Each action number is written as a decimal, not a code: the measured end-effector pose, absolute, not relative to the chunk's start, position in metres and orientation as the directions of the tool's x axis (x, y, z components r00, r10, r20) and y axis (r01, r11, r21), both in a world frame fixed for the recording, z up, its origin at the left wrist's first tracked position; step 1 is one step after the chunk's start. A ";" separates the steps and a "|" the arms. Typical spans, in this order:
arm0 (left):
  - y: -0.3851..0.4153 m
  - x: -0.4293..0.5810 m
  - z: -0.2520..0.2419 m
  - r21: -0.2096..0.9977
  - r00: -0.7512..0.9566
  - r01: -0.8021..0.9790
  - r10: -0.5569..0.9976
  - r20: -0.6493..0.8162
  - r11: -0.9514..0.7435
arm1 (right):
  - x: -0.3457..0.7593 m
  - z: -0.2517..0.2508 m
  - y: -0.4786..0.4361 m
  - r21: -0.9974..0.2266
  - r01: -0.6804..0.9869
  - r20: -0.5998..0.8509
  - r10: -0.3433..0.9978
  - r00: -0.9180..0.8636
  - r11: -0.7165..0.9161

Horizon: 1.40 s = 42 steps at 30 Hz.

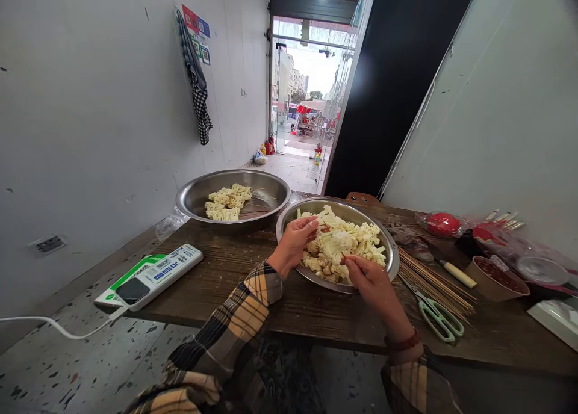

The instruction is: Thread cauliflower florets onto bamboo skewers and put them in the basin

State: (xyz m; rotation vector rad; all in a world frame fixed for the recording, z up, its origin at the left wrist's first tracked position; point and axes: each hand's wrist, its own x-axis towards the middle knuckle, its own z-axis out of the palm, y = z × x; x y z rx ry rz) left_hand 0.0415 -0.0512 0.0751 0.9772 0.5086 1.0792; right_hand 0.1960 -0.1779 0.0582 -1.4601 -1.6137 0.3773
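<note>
My left hand is closed, its thumb and fingers pinched at the edge of a pale cauliflower piece over the right-hand steel bowl. Lower and to the right, my right hand pinches the end of a thin wooden skewer against that piece. How far the skewer runs into it is hard to see. More loose cauliflower fills the bowl beneath both hands. In the wider steel basin on the left lie several cauliflower pieces with thin sticks poking out.
Right of the bowl lie a bundle of skewers, green-handled scissors, a knife with a pale handle and a paper tub of dark red contents. A white device with a cable rests at the table's left edge.
</note>
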 end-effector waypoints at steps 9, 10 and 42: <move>-0.052 0.041 0.077 0.800 0.361 -0.583 0.927 0.102 0.138 | 0.197 0.058 -0.178 -0.706 0.667 0.373 0.925 0.066 0.237; -0.052 0.041 0.077 0.799 0.360 -0.585 0.927 0.104 0.137 | 0.197 0.058 -0.178 -0.710 0.663 0.371 0.926 0.068 0.236; -0.049 0.040 0.072 0.888 0.256 -0.459 0.953 0.163 -0.028 | 0.199 0.056 -0.179 -0.693 0.680 0.367 0.929 0.048 0.239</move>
